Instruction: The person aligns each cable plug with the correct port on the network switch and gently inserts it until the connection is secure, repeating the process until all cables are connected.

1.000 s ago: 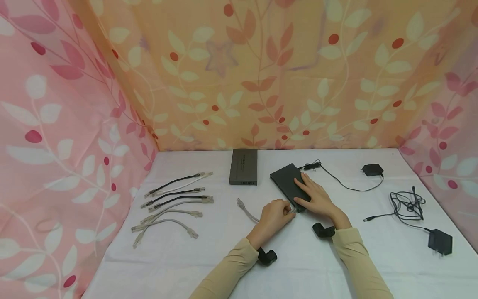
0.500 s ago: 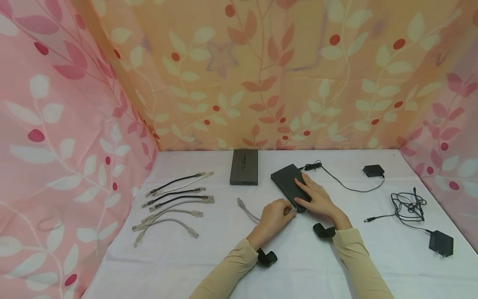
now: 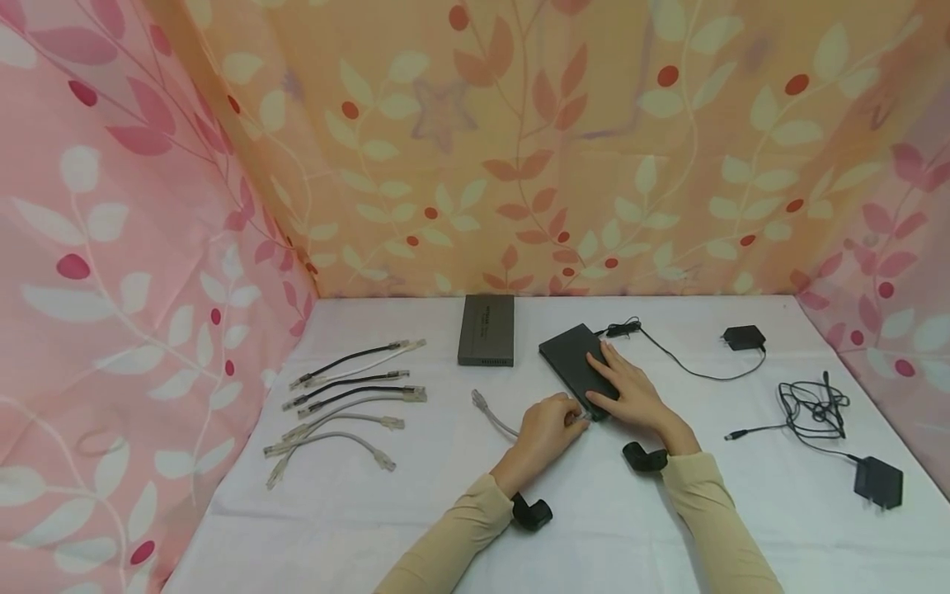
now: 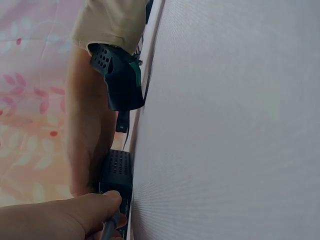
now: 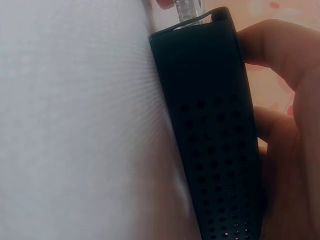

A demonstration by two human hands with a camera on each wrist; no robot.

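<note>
A black network switch lies turned at an angle on the white table. My right hand rests on its top with the fingers spread, steadying nothing else. At the switch's near end, my left hand pinches one plug of a short grey Ethernet cable; the cable's other end lies loose to the left. In the right wrist view the clear plug meets the switch's port side, beside the vented wall. How deep it sits cannot be told. The left wrist view shows the thumb against the grey cable.
Several short black, white and grey Ethernet cables lie at the left. A second grey-brown switch lies at the back. A power adapter runs a cord to the black switch. Another adapter with a coiled cord lies at right.
</note>
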